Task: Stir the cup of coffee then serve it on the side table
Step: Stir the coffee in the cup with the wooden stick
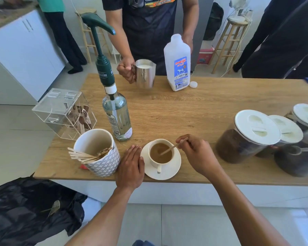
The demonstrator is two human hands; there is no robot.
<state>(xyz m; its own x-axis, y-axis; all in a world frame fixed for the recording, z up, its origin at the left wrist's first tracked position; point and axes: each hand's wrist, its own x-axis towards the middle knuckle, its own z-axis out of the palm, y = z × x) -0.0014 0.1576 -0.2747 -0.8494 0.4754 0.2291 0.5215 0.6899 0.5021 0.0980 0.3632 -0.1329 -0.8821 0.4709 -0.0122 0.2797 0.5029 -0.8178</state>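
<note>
Coffee cup [160, 154] sits on its saucer [169, 172] at our tabletop's [194, 112] near edge, our right hand [196, 154] pinching a wooden stirrer [172, 146] in it, left hand [131, 167] flat and open alongside, open wood beyond.

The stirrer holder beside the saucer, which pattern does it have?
The stirrer holder has a grey-and-white geometric diamond pattern, seen in the head view.
</note>
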